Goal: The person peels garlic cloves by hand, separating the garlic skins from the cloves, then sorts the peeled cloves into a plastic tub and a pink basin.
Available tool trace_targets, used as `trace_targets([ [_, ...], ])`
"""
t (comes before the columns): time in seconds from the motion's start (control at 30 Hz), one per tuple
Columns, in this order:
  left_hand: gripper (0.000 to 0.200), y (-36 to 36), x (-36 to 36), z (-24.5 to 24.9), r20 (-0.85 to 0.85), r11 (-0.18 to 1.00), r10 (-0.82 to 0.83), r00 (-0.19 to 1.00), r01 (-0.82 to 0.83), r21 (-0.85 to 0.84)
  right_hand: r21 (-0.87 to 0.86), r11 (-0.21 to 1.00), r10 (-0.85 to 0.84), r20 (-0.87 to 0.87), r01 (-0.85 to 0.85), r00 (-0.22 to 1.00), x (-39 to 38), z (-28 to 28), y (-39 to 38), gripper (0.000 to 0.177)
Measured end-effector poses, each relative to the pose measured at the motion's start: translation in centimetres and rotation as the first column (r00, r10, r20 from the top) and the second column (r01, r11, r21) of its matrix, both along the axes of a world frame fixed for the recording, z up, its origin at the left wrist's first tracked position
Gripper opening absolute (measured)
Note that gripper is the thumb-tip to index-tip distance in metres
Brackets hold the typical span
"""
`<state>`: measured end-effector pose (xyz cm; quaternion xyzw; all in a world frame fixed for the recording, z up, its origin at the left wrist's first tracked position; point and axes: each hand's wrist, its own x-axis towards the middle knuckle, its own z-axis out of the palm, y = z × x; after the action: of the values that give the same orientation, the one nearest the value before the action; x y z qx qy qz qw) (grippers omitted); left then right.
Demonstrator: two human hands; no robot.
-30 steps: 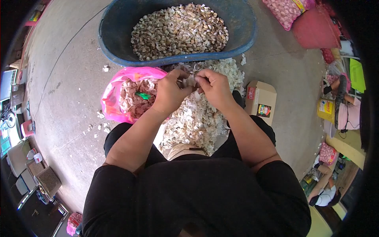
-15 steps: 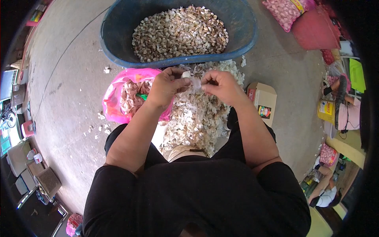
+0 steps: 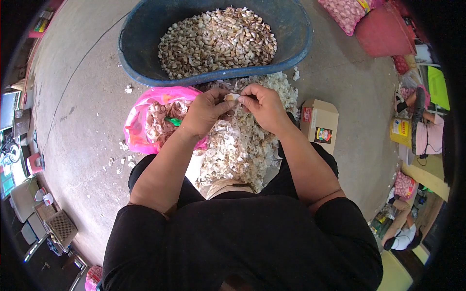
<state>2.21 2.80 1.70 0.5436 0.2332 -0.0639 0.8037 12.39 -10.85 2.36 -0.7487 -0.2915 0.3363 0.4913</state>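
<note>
My left hand (image 3: 206,111) pinches a pale garlic clove (image 3: 232,97) with a brownish patch between thumb and fingers. From the other side, my right hand (image 3: 264,106) is closed on the clove's edge, its thumb and fingertips pressed together there. Under both hands lies a heap of papery garlic skins (image 3: 230,150), reaching up to my lap. Left of it, beside my left wrist, an open pink plastic bag (image 3: 136,121) holds reddish-brown skins and something green (image 3: 173,121).
Ahead stands a blue tub (image 3: 296,29) with many garlic cloves (image 3: 218,43). A cardboard box (image 3: 323,121) is on the floor to my right. Farther right are a pink net sack (image 3: 342,14), a red tub (image 3: 383,31), a yellow bucket (image 3: 400,131) and two people.
My right hand has come in from slightly apart, where thin skin stretched between the hands, to touch the clove. The clove now shows a brownish side. The camera view shifted slightly.
</note>
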Motion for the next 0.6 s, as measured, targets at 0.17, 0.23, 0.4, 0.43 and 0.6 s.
trace_targets([
  [0.17, 0.025, 0.4, -0.1, 0.2, -0.045, 0.994, -0.073, 0.996, 0.069, -0.086, -0.078, 0.990, -0.118, 0.015, 0.119, 0.993, 0.2, -0.5, 0.1, 0.004],
  [0.23, 0.022, 0.0, -0.1, 0.8, -0.052, 0.993, 0.000, 0.999, -0.006, -0.118, -0.078, 0.987, -0.124, 0.195, 0.141, 0.973, 0.5, -1.7, -0.3, 0.007],
  [0.4, 0.016, -0.2, 0.1, 0.5, -0.082, 0.983, 0.121, 0.989, -0.131, -0.130, 0.075, 0.994, -0.080, -0.047, 0.083, 0.996, 0.2, -2.1, 0.1, 0.018],
  [0.43, 0.015, -0.2, 0.1, 0.7, -0.088, 0.984, 0.126, 0.988, -0.136, -0.116, 0.113, 0.992, -0.049, -0.064, 0.056, 0.997, -0.2, -1.9, 0.3, 0.019],
  [0.6, 0.014, -0.1, -0.2, 0.3, -0.039, 0.972, 0.128, 0.991, -0.133, -0.193, 0.142, 0.990, 0.030, -0.389, 0.027, 0.921, -1.3, 0.5, 0.4, 0.020],
])
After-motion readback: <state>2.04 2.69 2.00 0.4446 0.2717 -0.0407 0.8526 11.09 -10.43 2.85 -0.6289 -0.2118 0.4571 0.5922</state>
